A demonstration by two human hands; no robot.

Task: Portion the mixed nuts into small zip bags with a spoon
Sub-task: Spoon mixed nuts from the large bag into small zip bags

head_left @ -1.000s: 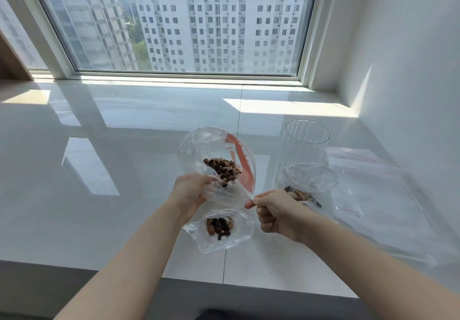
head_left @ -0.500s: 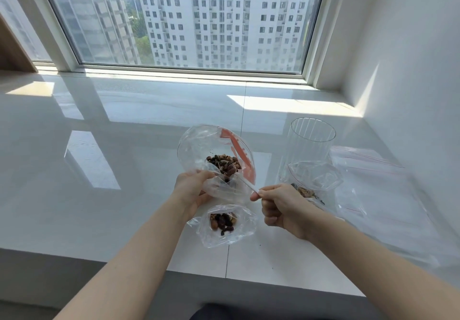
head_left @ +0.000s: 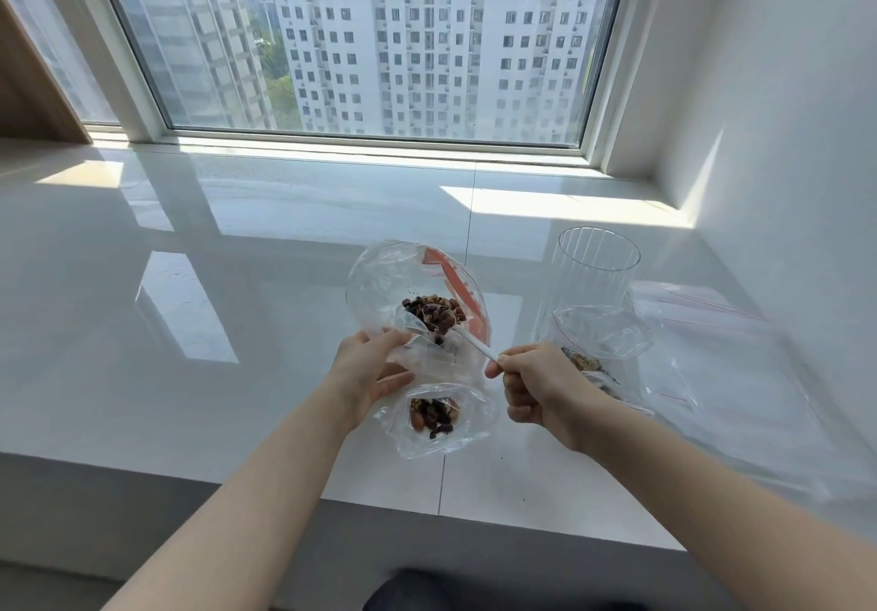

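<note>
A large clear bag (head_left: 379,278) with a red zip strip stands open on the white counter, mixed nuts (head_left: 434,309) at its bottom. My left hand (head_left: 368,370) holds a small clear zip bag (head_left: 446,420) by its mouth; a few nuts lie in its lower end. My right hand (head_left: 531,387) pinches the white handle of a spoon (head_left: 474,347), whose bowl reaches into the nuts of the large bag.
A ribbed clear glass (head_left: 591,278) stands right of the large bag. In front of it lies another small bag with nuts (head_left: 598,344). Several flat unfilled zip bags (head_left: 721,373) lie by the right wall. The counter's front edge (head_left: 237,482) runs below my arms.
The spoon has come out from near the small bag's mouth and its bowl has gone up into the nuts of the large bag. My left hand keeps its hold.
</note>
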